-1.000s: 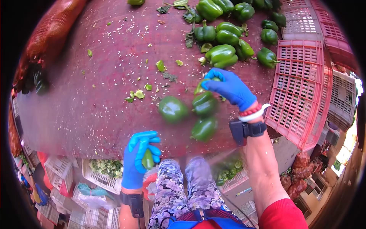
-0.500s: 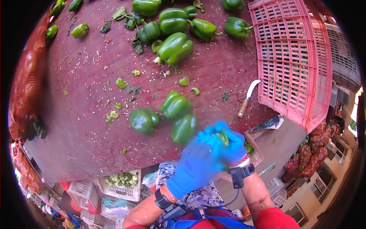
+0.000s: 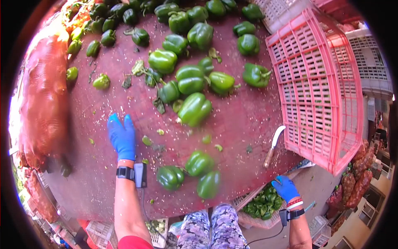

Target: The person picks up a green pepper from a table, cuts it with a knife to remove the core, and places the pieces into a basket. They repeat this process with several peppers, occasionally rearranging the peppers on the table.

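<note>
My left hand (image 3: pixel 122 140), in a blue glove, reaches out over the left part of the dark red table (image 3: pixel 120 182). Its fingers are stretched and apart, with nothing in them. At lower right my right hand (image 3: pixel 286 189), also gloved in blue, is over the edge of a crate (image 3: pixel 259 222) of green peppers (image 3: pixel 263 202). Its fingers are loosely bent and apart; I see nothing held. Between my hands, near the front edge, lie three green bell peppers: one on the left (image 3: pixel 170 177), one behind (image 3: pixel 199 163) and one in front (image 3: pixel 208 184).
A curved knife with a wooden handle (image 3: pixel 269 157) lies near the right edge, beside a tilted pink crate (image 3: pixel 309 91). More bell peppers (image 3: pixel 195 109) cover the far side. A red mesh sack (image 3: pixel 45 99) stands at left. Scraps and seeds dot the table.
My hands were together around a piece of green pepper; they have parted. The left went forward and left onto the table, the right down to the crate. The view has shifted, showing more peppers.
</note>
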Demonstrator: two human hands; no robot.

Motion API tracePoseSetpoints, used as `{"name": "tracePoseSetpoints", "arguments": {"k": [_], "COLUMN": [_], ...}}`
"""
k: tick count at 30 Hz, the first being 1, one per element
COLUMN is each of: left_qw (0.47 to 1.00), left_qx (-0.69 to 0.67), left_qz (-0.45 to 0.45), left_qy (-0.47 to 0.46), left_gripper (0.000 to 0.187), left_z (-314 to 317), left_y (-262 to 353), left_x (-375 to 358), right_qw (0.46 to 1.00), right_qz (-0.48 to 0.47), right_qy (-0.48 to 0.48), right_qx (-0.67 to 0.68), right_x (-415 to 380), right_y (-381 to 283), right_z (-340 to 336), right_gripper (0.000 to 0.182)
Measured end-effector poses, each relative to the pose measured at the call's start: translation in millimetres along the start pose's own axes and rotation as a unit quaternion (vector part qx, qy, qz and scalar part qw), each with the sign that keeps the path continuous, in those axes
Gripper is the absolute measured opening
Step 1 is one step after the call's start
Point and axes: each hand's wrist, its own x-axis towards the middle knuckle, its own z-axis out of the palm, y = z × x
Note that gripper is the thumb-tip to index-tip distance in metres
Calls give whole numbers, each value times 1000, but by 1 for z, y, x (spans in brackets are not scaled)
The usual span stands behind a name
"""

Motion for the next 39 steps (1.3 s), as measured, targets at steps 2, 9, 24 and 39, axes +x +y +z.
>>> {"name": "tracePoseSetpoints", "arguments": {"k": [2, 9, 24, 39], "left_qw": [995, 972, 970, 972], "left_qx": [68, 179, 133, 121], "left_qz": [-75, -150, -191, -184], "left_qy": [-2, 11, -67, -79], "left_gripper": [60, 69, 73, 72], "left_z": [12, 26, 5, 5], "left_y": [-20, -5, -1, -2], "left_x": [14, 3, 19, 22], "right_qw": [990, 868, 933, 788], "right_qz": [-90, -411, -263, -541], "right_qy": [28, 278, 190, -150], "right_qx": [105, -18, -158, -253], "right_x": [31, 225, 414, 160], "right_y": [-93, -357, -559, -483], "right_z": [-40, -141, -215, -48], "right_gripper": [47, 69, 98, 53]}}
